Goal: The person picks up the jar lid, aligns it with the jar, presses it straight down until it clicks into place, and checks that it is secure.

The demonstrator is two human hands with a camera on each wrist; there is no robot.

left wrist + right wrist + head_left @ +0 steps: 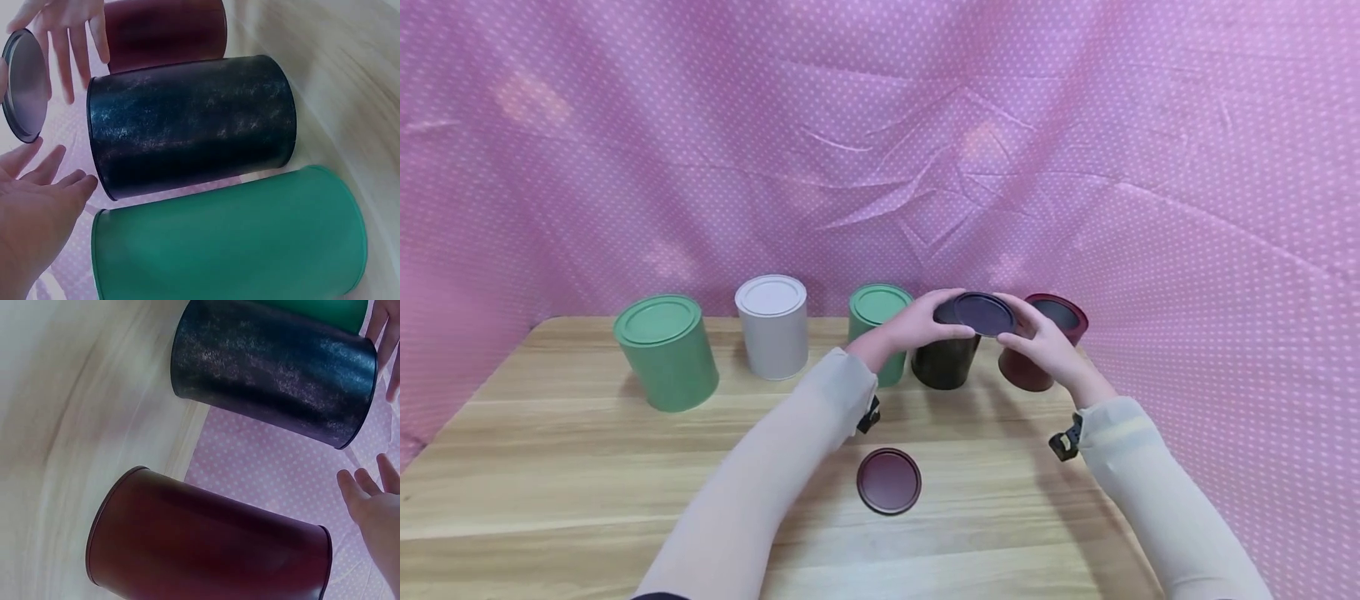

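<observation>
Both hands met over the black can, which stood on the table in a row of cans along the back edge. Between them they held a dark lid just above the can's mouth, roughly level. The left hand took the lid's left rim and the right hand its right rim. In the left wrist view the fingers looked nearly straight and spread, so the lid seemed to be steadied at its edge by fingertips rather than wrapped in a fist. How tight the pinch was I could not tell. A two-sided hold like that probably kept the lid flat and centred over the opening.

Just right of the black can stood a maroon can, open at the top. Its likely lid, a maroon disc, lay flat on the table in front of the black can, nearer the person and out of the hands' way. Just left of the black can stood a small green can with its lid on, partly behind the left wrist. Further left were a white can and a large green can, both lidded. Pink dotted cloth hung behind the row.
</observation>
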